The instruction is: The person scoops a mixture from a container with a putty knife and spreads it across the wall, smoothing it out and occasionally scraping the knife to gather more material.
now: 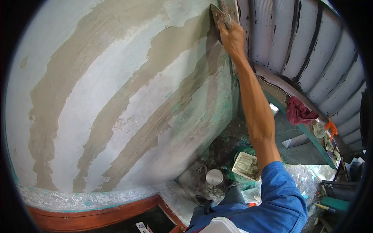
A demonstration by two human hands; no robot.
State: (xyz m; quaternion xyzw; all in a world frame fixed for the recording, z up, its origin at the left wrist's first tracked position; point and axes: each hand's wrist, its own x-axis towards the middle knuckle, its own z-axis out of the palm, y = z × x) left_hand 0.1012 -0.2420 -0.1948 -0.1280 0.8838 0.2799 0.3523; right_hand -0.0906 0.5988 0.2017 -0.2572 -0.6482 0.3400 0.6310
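Observation:
My right hand [234, 38] reaches up to the wall, its fingers wrapped round the handle of a trowel [216, 17]. The trowel's blade lies close against the wall near its upper right corner; whether its whole edge touches cannot be seen. Broad bands of grey-brown filler [128, 97] run across the pale wall [97, 79]. Below my arm, a white rectangular tub [245, 165] with greyish paste inside rests on a green round surface. My left hand does not show.
A white round lid or can [214, 177] stands on the stained floor near my feet. To the right are corrugated panels [287, 39], a dark red cloth [299, 111] and an orange spray head [331, 128]. A red-brown wooden frame [89, 218] borders the wall's bottom.

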